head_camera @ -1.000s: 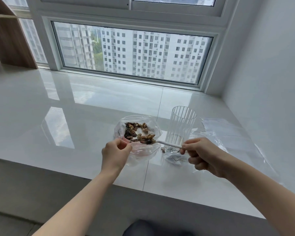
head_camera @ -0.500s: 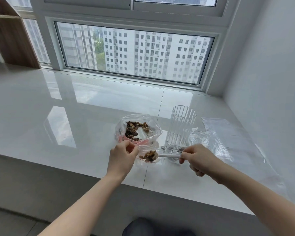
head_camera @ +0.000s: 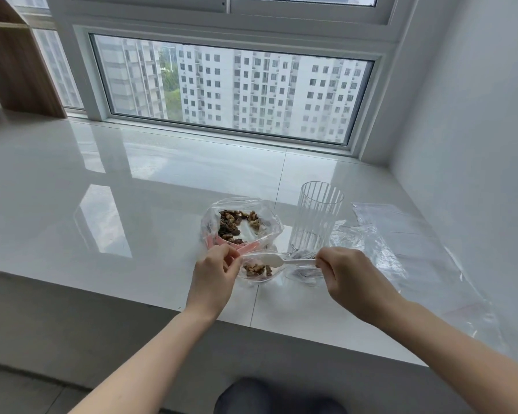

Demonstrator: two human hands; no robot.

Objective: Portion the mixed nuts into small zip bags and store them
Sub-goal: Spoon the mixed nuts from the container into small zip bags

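A large clear bag (head_camera: 269,222) with a pink zip strip lies open on the white ledge, with mixed nuts (head_camera: 235,224) inside. Just in front of it, my left hand (head_camera: 214,276) pinches the rim of a small clear zip bag (head_camera: 256,274) that holds a few nuts. My right hand (head_camera: 349,273) grips the handle of a white plastic spoon (head_camera: 274,260). The spoon's bowl is turned over at the small bag's mouth and looks empty.
A tall ribbed clear glass (head_camera: 316,218) stands right of the large bag. More clear plastic bags (head_camera: 401,234) lie flat to the right, near the white wall. The ledge's front edge (head_camera: 132,297) runs just under my wrists. A window spans the back.
The spoon carried nuts from the large bag down into the small bag and has tipped them out. Both hands dropped toward the ledge's front edge.
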